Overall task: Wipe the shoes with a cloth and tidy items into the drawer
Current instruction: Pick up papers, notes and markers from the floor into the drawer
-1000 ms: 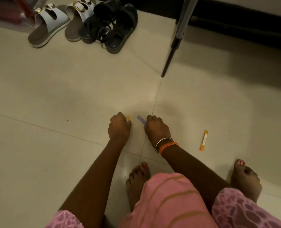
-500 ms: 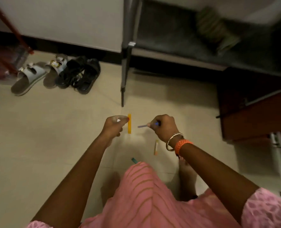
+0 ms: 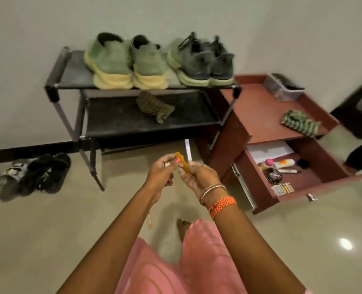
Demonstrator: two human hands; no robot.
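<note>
The orange stick (image 3: 184,163) is held up in front of the body, between the two hands, above the floor and well apart from the open drawer (image 3: 298,183). It is pinched near its upper end by the left hand (image 3: 160,177), while the right hand (image 3: 199,177) lies under its lower end with fingers loosely curled — a white-and-blue stick (image 3: 188,150) appears to rise from that grip, though the hold on it cannot be told for certain. The tidying step is judged to be in hand: small items are being gathered for the drawer, where bottles, a round tin and a row of like sticks (image 3: 282,188) are already laid. One more orange stick (image 3: 149,220) is left on the floor near the foot. For the next move, a carry to the right and down is called for — and a release inside the drawer walls
</note>
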